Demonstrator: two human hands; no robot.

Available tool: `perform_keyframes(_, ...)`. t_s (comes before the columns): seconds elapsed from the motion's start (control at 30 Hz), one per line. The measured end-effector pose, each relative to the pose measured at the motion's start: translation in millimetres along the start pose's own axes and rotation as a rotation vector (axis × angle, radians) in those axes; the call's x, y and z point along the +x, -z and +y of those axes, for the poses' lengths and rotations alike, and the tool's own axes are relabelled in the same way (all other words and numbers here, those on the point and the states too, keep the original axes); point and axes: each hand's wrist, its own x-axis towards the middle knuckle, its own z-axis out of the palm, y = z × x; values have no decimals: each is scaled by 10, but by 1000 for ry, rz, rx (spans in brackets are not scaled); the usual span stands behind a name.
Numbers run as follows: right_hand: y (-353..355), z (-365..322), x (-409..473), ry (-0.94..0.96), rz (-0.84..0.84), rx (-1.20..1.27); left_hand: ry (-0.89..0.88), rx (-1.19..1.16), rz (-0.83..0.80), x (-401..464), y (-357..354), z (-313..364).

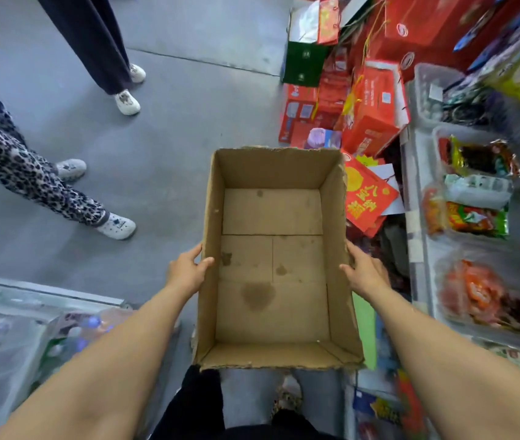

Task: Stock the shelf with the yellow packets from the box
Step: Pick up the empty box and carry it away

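Head view, looking straight down. Cardboard box held out in front of the body, open top facing the camera, tilted slightly. Inside: bare brown bottom with seams and several dark stains, the largest near the middle of the near half. No yellow packets visible in it.

Left hand grips the box's left wall, thumb hooked over the rim into the box, fingers curled round the outside. Right hand grips the right wall the same way, thumb lying over the rim, fingers behind the wall and mostly hidden. Both forearms bare, reaching in from the bottom corners.

Grey floor under the box. Right of the box: shelf with clear bins holding snack packets in red, green and orange wrappers; detail blurred. Beyond the box, a heap of red gift boxes and red paper bags, one dark green bag among them.

Left side: two other people standing, one in leopard-print trousers, one in dark trousers, both in white shoes. Lower left: a glass-topped case, contents blurred
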Motion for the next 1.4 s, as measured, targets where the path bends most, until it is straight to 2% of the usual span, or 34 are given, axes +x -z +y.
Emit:
perform_keyframes(0.17,164,-871,293,-24,10,42,-34,32,-21,645,841,179)
perform_keyframes(0.43,568,-2122,1164,58,46,127,-77,21,34,1672,1866,802)
perform_keyframes(0.97,2316,-4694,4253,231,31,-38,-2,-84,176,4167,3520,2893)
perform_keyframes(1.17,2708,-5869,5370,284,42,-24,27,-137,221,5346,4315,3493)
perform_keyframes(1.3,2956,-6702,6179,298,32,49,-32,-162,245,6303,4891,3925)
perform_keyframes(1.4,3210,-7365,6729,269,3,116,-31,-30,253,7012,5412,4314)
